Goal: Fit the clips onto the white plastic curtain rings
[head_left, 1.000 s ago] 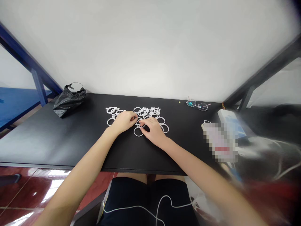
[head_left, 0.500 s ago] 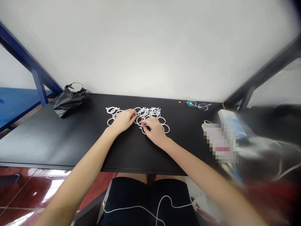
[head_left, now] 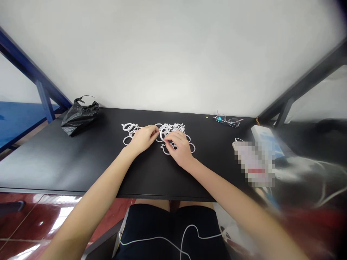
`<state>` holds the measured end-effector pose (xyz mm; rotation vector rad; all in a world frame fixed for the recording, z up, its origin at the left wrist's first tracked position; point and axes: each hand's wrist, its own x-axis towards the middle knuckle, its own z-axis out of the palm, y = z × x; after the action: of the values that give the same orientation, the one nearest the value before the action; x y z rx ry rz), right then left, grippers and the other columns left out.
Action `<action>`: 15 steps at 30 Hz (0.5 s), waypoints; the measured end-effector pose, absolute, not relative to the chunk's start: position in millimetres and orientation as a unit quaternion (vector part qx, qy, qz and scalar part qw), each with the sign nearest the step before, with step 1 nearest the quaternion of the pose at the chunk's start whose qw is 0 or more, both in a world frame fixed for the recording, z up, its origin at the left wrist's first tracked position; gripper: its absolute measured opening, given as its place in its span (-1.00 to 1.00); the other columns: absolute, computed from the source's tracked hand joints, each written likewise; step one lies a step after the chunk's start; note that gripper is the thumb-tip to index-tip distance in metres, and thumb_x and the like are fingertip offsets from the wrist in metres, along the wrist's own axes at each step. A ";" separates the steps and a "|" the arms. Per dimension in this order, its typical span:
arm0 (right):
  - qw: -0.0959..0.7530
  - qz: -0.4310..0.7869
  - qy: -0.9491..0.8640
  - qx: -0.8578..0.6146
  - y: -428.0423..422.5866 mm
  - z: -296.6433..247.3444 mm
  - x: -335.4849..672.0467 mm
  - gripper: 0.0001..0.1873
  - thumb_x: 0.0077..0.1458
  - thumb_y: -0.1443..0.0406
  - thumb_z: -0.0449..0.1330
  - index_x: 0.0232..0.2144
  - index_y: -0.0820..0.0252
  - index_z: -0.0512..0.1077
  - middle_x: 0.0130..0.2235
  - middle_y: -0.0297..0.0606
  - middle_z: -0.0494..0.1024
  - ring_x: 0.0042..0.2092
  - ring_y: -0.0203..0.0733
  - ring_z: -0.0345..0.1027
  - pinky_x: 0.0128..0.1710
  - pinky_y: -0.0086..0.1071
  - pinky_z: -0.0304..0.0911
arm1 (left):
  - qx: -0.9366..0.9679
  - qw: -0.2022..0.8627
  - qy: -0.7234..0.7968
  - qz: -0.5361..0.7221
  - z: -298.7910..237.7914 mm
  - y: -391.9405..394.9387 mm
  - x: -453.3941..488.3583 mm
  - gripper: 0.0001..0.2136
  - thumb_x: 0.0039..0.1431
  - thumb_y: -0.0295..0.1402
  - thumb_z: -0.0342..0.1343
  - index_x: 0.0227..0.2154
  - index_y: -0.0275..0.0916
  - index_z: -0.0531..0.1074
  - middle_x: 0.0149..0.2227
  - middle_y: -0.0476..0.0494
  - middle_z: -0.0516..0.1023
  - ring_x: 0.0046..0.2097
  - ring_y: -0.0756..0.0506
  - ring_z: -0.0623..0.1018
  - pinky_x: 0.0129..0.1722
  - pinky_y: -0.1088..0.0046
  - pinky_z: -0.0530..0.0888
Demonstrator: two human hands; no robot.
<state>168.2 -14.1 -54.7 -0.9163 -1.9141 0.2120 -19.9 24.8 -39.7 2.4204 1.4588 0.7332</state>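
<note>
Several white plastic rings [head_left: 176, 128] lie in a loose cluster on the black table [head_left: 81, 159], near its back edge. My left hand [head_left: 142, 139] rests on the left part of the cluster, fingers curled and pinching a white ring [head_left: 162, 133] held upright between both hands. My right hand [head_left: 180, 148] pinches the same ring from the right, and covers other rings beneath it. More rings [head_left: 128, 127] lie to the left of my left hand.
A crumpled black plastic bag [head_left: 80, 113] sits at the table's back left. Eyeglasses [head_left: 227, 121] lie at the back right, with a blurred-out object [head_left: 255, 162] and a white box [head_left: 264, 135] beside cables at the right. A white cord [head_left: 173, 240] crosses my lap.
Both hands have moved slightly away from me over the cluster. The ring between my fingertips has been lifted from flat on the table to upright.
</note>
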 end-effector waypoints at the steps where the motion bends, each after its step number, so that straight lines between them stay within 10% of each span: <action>1: 0.489 0.089 -0.784 -0.372 -14.1 -54.7 168.2 -0.81 0.19 0.40 0.10 -0.41 0.07 0.45 -0.33 -0.27 0.59 -0.17 -0.10 0.43 -0.02 -0.13 0.29 | 0.823 0.118 0.494 0.256 -39.4 24.6 -19.1 -0.83 0.26 -0.33 -0.04 -0.28 -0.23 0.43 -0.37 -0.10 0.50 -0.36 -0.10 0.47 -0.35 0.42 0.33; 9: 0.497 0.099 -0.778 -0.370 -15.1 -55.8 167.7 -0.84 0.22 0.36 0.11 -0.36 0.06 0.46 -0.25 -0.27 0.62 -0.03 -0.08 0.45 0.13 -0.06 0.19 | 0.786 0.176 0.451 0.385 -33.1 14.3 -14.4 -0.62 0.40 -0.21 -0.27 0.10 -0.28 0.26 -0.32 -0.11 0.49 -0.35 -0.05 0.49 -0.25 0.41 0.42; 15: 0.498 0.096 -0.781 -0.365 -15.0 -54.6 168.9 -0.82 0.25 0.33 0.09 -0.31 0.09 0.51 -0.27 -0.23 0.59 -0.13 -0.09 0.44 0.00 -0.11 0.28 | 0.827 0.176 0.392 0.361 -36.0 4.8 -4.1 -0.56 0.29 -0.16 0.01 0.14 -0.26 0.20 -0.09 -0.22 0.47 -0.30 -0.04 0.50 -0.30 0.45 0.45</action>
<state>168.9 -15.0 -54.6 -0.8827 -1.8913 0.2319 -4.1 4.8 -36.0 2.3431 1.1115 1.0228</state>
